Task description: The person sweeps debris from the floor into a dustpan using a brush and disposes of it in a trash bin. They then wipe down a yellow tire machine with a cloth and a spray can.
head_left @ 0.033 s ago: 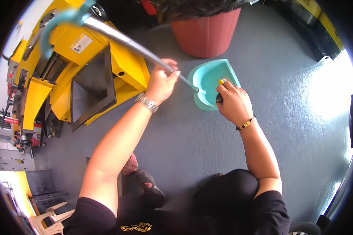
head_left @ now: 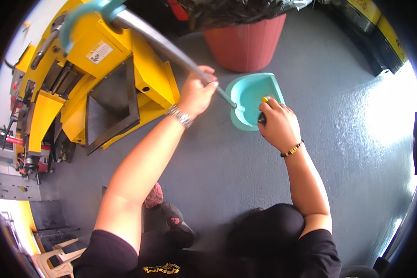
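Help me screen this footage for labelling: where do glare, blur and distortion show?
Head view: glare whites out the right-hand floor; head view: the teal grip at upper left looks soft; head view: fisheye distortion bends edges near the dark rim.

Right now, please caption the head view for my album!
Left hand grips silver handle of a teal dustpan; right hand holds a black object.

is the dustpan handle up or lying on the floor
Up: the left hand grips the handle, whose teal end looms large, close to the camera.

The upper end of the metal handle (head_left: 164, 44) has shifted slightly upward and rightward.
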Available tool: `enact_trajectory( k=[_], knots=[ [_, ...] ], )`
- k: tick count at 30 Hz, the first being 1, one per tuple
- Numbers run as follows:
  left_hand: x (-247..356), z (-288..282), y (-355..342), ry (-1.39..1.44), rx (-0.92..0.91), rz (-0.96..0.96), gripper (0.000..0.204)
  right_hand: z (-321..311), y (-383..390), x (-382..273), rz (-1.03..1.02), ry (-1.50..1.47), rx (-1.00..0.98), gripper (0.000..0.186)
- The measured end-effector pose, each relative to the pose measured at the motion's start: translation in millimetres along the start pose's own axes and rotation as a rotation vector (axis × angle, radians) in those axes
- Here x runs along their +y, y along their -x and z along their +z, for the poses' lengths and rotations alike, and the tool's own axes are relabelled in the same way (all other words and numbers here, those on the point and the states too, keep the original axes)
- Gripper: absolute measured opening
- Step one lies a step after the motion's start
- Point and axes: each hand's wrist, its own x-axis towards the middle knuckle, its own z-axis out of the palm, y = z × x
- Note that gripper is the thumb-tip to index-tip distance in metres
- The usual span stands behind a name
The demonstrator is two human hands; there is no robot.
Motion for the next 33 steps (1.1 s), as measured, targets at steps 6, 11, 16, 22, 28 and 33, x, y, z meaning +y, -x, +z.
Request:
enact_trajectory(
  k=[6, 11, 16, 22, 28, 33],
  knots=[
    [27.4, 35.9, -81.5, 0.325, -0.003, 0.079, 0.028, -21.8, 3.1, 2.8, 0.125, -0.165, 0.131, 0.025],
    [-1.9, 62.6, -125.8, 0.098, 0.001, 0.050, 0.022, -17.8, -0.6, 4.8, 0.055, -0.312, 0.185, 0.023],
    [-5.0, 65.4, -126.1, -0.139, -0.081, 0.035, 0.043, 1.5, -1.7, 6.0, -0.030, -0.425, 0.129, 0.022],
    [18.0, -10.5, 34.4, -0.129, -0.613, -0.021, 0.047, 16.6, 10.8, 10.6, 0.096, -0.529, -0.101, 0.013],
    [-59.5, -273.3, 383.9, -0.293, -0.055, -0.767, 0.025, 64.4, 11.7, -51.6, -0.529, -0.430, -0.203, 0.011],
    [-64.2, -383.0, 680.2, -0.730, 1.021, -1.202, 0.024, 140.5, 15.5, -170.2, -0.685, -0.307, -1.027, 0.034]
  ],
)
